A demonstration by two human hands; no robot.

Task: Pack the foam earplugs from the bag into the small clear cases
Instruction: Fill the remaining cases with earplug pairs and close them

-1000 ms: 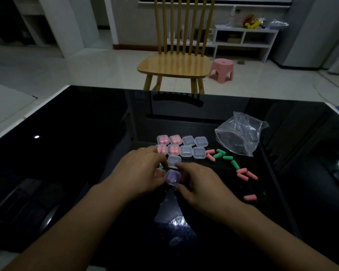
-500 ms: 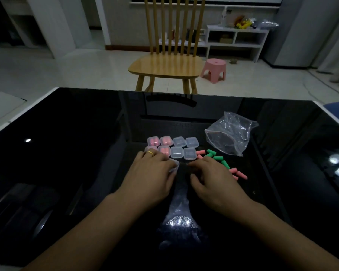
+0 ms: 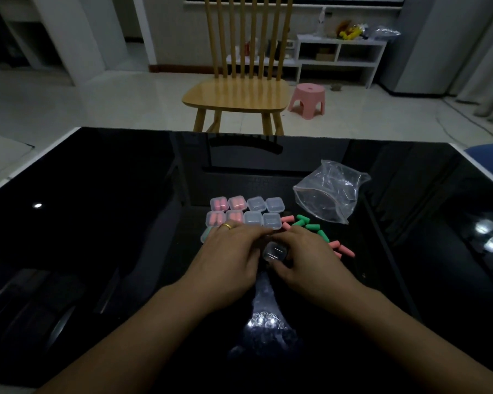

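Right hand (image 3: 305,260) grips clear case (image 3: 274,250); left hand (image 3: 234,257) touches it, grasp unclear. Loose earplugs (image 3: 310,227) lie right, nearer right hand.

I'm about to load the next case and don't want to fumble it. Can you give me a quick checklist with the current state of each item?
1. Small clear plastic case held between left hand and right hand: ok.
2. Held case's lid open: cannot tell.
3. Held case empty: cannot tell, fingers cover part of it.
4. Loose pink and green foam earplugs within reach beside the right hand: ok.
5. Clear, seemingly empty cases left in the grid: ok.
6. Crumpled clear plastic bag emptied: looks ok.
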